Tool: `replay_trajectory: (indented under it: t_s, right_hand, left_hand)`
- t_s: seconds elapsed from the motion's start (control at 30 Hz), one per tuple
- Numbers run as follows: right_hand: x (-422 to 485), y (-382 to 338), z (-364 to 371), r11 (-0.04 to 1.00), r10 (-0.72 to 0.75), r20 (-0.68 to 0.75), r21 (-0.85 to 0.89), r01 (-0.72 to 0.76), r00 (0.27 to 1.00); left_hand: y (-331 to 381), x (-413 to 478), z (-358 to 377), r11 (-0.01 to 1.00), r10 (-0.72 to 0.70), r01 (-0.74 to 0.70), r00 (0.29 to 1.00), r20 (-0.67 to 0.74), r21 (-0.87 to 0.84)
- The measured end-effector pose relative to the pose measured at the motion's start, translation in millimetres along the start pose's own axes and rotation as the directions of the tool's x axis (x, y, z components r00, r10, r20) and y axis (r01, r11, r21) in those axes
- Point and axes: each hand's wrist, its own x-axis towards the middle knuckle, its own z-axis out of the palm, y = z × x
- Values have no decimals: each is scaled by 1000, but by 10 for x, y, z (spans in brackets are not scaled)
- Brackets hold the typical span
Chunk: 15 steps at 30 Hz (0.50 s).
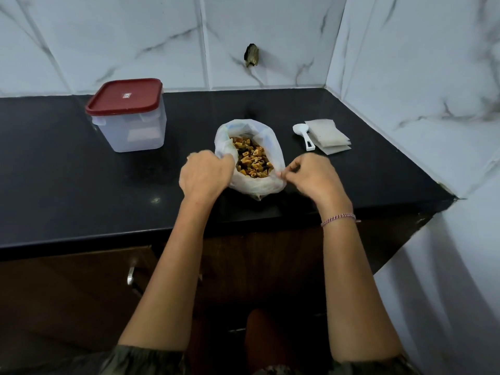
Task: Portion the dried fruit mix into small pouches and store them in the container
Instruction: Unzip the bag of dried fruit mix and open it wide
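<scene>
While the thin white plastic bag (250,158) of yellow-and-dark dried fruit mix (253,159) stands on the black stone desk (81,171) between both hands, the step in hand looks like opening its mouth; portioning not yet begun. Left hand (207,173) curled closed, gripping the bag's rim; right hand (311,174) pinching the opposite rim, other fingers loosely bent. Next likely need: white plastic scoop (304,135) and flat white pouches (328,136), just beyond the right hand; red-lidded clear plastic container (127,116), lid on, well beyond the left.
</scene>
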Motion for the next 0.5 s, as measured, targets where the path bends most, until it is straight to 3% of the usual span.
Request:
replay_trajectory:
  t_s: [0.07, 0.13, 0.27, 0.37, 0.5]
  right_hand:
    - [146, -133, -73, 996, -84, -196, -27, 80, 977]
    - [343, -317, -68, 988, -133, -322, 27, 150, 937]
    - [744, -558, 205, 984, -175, -226, -3, 180, 958]
    - [936, -512, 363, 990, -137, -241, -61, 125, 961]
    - [1161, -365, 459, 993, -18, -267, 109, 48, 963]
  left_hand:
    - [73, 154, -54, 995, -56, 42, 987, -151, -95]
    - [140, 370, -40, 981, -93, 59, 980, -178, -185]
    - [200, 689, 164, 985, -52, 46, 998, -34, -166]
    - [181, 771, 280, 973, -49, 44, 999, -17, -228]
    - [147, 847, 342, 939, -124, 118, 992, 2, -322]
